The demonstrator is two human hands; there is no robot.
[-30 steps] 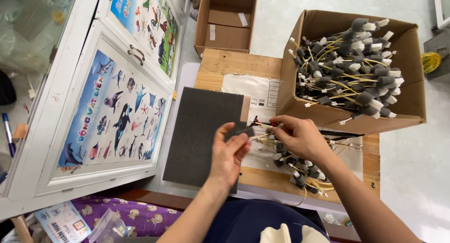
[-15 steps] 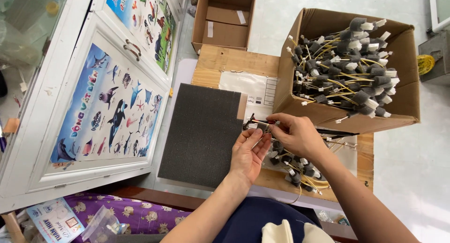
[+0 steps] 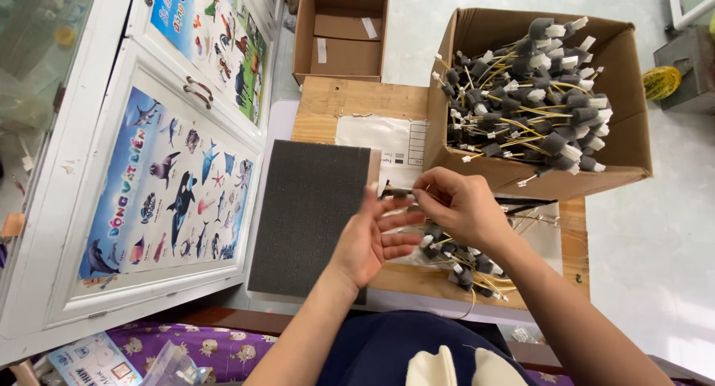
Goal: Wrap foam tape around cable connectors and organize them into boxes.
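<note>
Fingertips of your right hand (image 3: 463,206) pinch a thin dark wire piece (image 3: 398,192) at one end, holding it level, while your left hand (image 3: 376,241) sits just below with its fingers (image 3: 406,221) spread loose and the palm up, holding nothing that I can make out. Under your right fingers lies a small heap of foam-capped wire pieces (image 3: 465,263) on the wooden board (image 3: 350,99); beyond your fingertips stands the cardboard box (image 3: 618,73) packed with more of them. Left of your left fingers rests the dark foam pad (image 3: 309,215). You look to be mid-handling on a single piece; the next move likely calls for your left fingers closing on its free end to steady it.
</note>
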